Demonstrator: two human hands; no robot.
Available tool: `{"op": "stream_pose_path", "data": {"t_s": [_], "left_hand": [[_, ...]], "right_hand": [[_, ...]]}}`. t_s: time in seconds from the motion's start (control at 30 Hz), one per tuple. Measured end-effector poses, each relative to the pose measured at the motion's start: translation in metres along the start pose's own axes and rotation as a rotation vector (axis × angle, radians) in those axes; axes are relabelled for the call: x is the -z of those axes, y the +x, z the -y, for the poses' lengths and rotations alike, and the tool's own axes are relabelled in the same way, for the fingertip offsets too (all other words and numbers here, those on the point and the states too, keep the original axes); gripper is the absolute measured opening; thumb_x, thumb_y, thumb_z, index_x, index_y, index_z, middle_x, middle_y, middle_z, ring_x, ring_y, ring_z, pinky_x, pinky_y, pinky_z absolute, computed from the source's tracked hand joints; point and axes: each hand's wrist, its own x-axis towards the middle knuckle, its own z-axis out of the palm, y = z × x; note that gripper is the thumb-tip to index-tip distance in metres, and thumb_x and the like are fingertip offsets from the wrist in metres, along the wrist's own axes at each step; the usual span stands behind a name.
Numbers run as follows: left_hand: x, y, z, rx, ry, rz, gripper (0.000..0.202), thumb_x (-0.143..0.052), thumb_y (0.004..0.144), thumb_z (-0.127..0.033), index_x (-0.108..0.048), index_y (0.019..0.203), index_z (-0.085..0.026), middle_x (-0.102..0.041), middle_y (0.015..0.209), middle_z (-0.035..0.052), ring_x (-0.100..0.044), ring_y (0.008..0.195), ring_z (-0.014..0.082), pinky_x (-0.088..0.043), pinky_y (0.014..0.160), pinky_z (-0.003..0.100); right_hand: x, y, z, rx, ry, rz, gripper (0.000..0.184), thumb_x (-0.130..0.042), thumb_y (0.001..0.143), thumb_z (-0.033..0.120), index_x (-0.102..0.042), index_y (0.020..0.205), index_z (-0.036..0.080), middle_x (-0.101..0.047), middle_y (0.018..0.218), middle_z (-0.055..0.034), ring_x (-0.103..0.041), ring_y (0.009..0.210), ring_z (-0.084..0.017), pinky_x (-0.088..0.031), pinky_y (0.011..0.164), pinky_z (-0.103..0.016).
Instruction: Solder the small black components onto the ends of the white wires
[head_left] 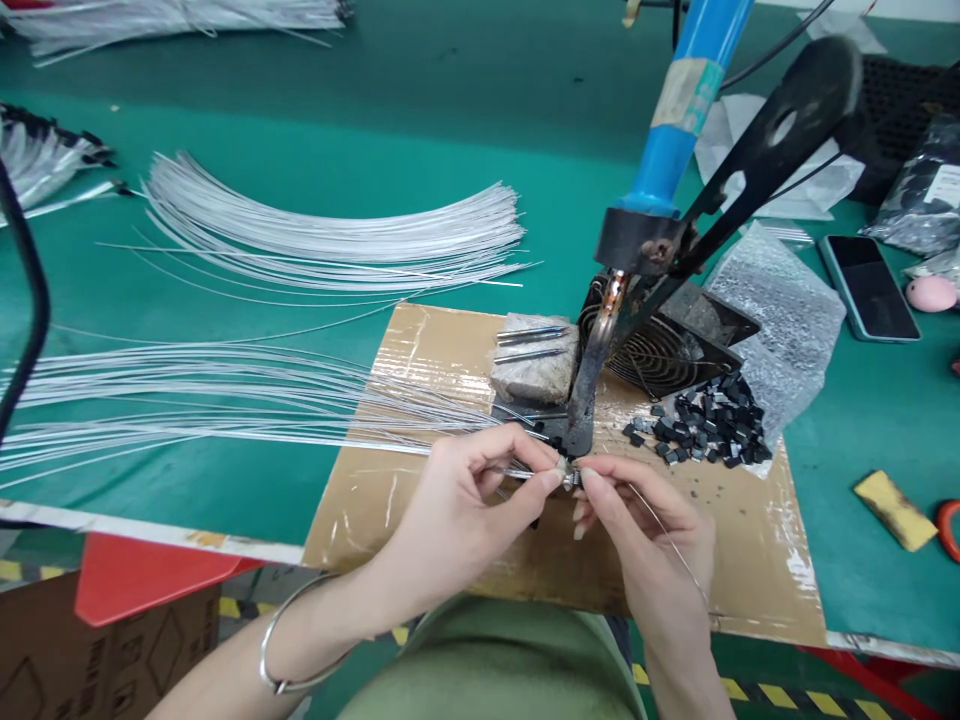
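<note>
My left hand (469, 500) pinches the end of a thin white wire (420, 445) between thumb and fingers. My right hand (637, 530) pinches a small black part (571, 478) and a strand of thin silvery wire (675, 545) that trails over its back. The two pinches meet just below the tip of a blue-handled soldering iron (600, 350) fixed in a black stand (750, 160). All this happens over a taped cardboard sheet (420, 350).
Bundles of white wires (330, 235) fan across the green table (420, 100) on the left. A pile of small black parts (709, 420) lies right of the iron, beside a fan grille (660, 355), a grey sponge block (532, 365), a phone (868, 285) and a yellow sponge (896, 510).
</note>
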Motion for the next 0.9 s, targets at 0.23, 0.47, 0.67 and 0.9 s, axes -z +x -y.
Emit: {"op": "stream_pose_path", "data": {"t_s": [0.23, 0.47, 0.67, 0.9], "left_hand": [[0.001, 0.001, -0.002, -0.007, -0.077, 0.012, 0.012, -0.073, 0.087, -0.017, -0.075, 0.075, -0.018, -0.083, 0.080, 0.0048, -0.073, 0.075, 0.0155, -0.056, 0.069, 0.022], [-0.001, 0.003, 0.001, -0.021, -0.112, 0.019, 0.014, -0.073, 0.087, -0.015, -0.072, 0.074, -0.018, -0.082, 0.079, 0.0044, -0.073, 0.074, 0.0146, -0.057, 0.068, 0.021], [-0.003, 0.004, -0.002, -0.012, -0.099, 0.005, 0.015, -0.072, 0.086, -0.014, -0.071, 0.072, -0.018, -0.080, 0.077, 0.0048, -0.073, 0.075, 0.0154, -0.057, 0.069, 0.022], [-0.003, 0.009, 0.001, 0.000, -0.012, -0.048, 0.011, -0.073, 0.082, -0.017, -0.072, 0.072, -0.017, -0.082, 0.080, 0.0070, -0.073, 0.074, 0.0172, -0.054, 0.065, 0.024]], "right_hand": [[-0.002, 0.000, 0.003, -0.011, -0.037, 0.001, 0.013, -0.084, 0.089, 0.020, -0.090, 0.089, 0.031, -0.079, 0.064, 0.0033, -0.071, 0.051, -0.009, -0.060, 0.051, -0.012], [-0.001, -0.002, 0.001, -0.046, -0.030, -0.001, 0.005, -0.085, 0.090, 0.025, -0.089, 0.091, 0.029, -0.078, 0.065, 0.0020, -0.071, 0.053, -0.013, -0.062, 0.051, -0.019], [-0.003, -0.008, 0.003, -0.055, -0.122, -0.051, 0.014, -0.078, 0.100, 0.036, -0.087, 0.096, 0.026, -0.073, 0.073, 0.0009, -0.068, 0.060, -0.014, -0.060, 0.057, -0.025], [0.001, -0.013, -0.005, 0.093, -0.262, -0.076, 0.031, -0.045, 0.115, 0.037, -0.069, 0.133, 0.028, -0.068, 0.081, 0.0036, -0.057, 0.061, -0.013, -0.048, 0.060, -0.028]]}}
